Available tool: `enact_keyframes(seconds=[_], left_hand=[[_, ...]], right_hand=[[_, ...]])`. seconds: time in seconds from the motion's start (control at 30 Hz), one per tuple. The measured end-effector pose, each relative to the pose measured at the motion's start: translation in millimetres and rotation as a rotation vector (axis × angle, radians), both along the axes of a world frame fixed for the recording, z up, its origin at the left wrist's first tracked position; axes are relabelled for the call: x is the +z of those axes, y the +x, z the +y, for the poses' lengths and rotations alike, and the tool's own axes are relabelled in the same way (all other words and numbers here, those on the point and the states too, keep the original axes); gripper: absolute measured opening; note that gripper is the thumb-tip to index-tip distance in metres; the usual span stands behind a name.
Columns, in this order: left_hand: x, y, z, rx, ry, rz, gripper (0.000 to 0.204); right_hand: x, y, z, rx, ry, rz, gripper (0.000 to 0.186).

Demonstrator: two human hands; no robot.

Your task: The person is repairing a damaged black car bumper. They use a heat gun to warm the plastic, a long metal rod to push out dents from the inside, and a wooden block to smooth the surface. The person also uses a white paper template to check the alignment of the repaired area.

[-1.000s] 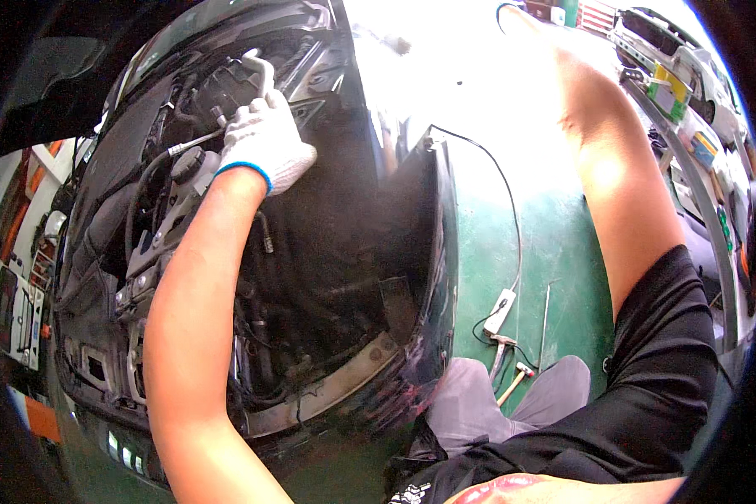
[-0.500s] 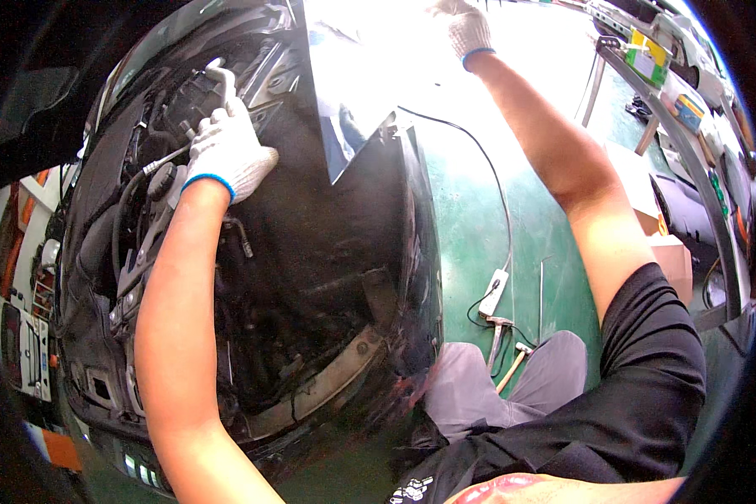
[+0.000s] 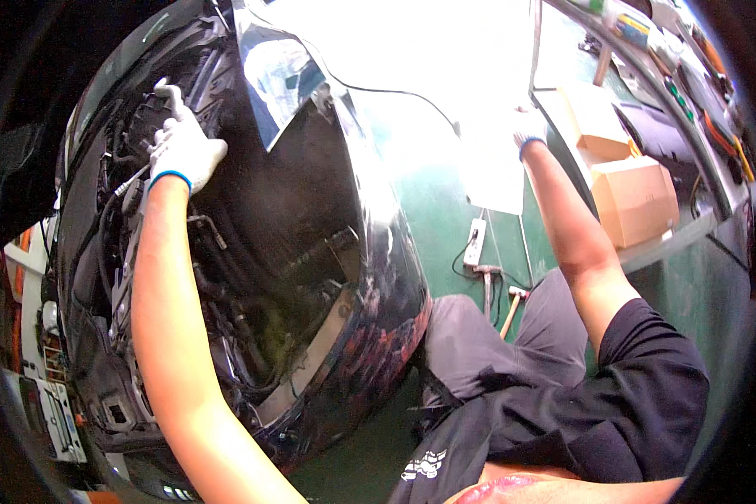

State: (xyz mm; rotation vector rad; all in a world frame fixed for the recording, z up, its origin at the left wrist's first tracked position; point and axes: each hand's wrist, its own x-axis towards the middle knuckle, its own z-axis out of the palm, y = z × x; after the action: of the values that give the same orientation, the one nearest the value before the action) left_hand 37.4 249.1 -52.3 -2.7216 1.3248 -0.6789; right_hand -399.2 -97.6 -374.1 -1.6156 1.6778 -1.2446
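Right hand (image 3: 529, 126) lower and nearer the body than half a second ago; white sheet (image 3: 494, 172) now visible beside it. Leftmost: left hand (image 3: 182, 149) curled at pale hooked piece (image 3: 166, 88) in open engine bay (image 3: 252, 218), grip unclear. Rightward: sheet above green floor (image 3: 437, 252); right fingers glare-washed, cannot tell hold. Judged unfinished, bay exposed; completed portion unreadable.

The left hand (image 3: 185, 155) and right hand (image 3: 530, 132) are gloved in white, with blue cuffs (image 3: 175, 175). The bent bar (image 3: 173, 98) is pale grey, the sheet (image 3: 491, 172) glaring white. The car (image 3: 386, 344) is black, mottled reddish along its side. The floor (image 3: 437, 252) is green, the power strip (image 3: 475, 239) white, the boxes (image 3: 636, 200) tan. The mallet (image 3: 510, 317) has a light-brown handle. The trousers (image 3: 470, 344) are grey; the shirt (image 3: 538, 412) is black with a white print (image 3: 424, 464).
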Motion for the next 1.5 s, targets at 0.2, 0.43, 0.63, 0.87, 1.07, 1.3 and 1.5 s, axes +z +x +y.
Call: enact_keyframes(seconds=[0.2,0.43,0.63,0.87,1.07,1.3,1.5], left_hand=[[0,10,-4,-0.019,-0.02,-0.028,0.116],[10,19,5,0.038,0.052,-0.044,0.116],[2,12,-14,-0.007,0.007,0.062,0.115],[13,16,-9,0.019,0.008,0.056,0.114],[2,30,-15,-0.022,0.037,0.084,0.116],[13,11,1,-0.009,0.106,0.06,0.13],[13,-8,7,-0.071,0.041,0.078,0.129]], right_hand=[[-155,-116,118,0.044,0.307,-0.206,0.022],[-182,-134,248,0.098,0.498,-0.323,0.009],[-188,-159,285,0.035,0.443,-0.004,0.009],[-145,-116,328,0.074,0.415,0.181,0.015],[-124,-100,385,0.122,0.491,0.343,0.02],[-112,-98,433,0.199,0.427,0.388,0.018],[-95,-101,459,0.152,0.528,0.398,0.018]])
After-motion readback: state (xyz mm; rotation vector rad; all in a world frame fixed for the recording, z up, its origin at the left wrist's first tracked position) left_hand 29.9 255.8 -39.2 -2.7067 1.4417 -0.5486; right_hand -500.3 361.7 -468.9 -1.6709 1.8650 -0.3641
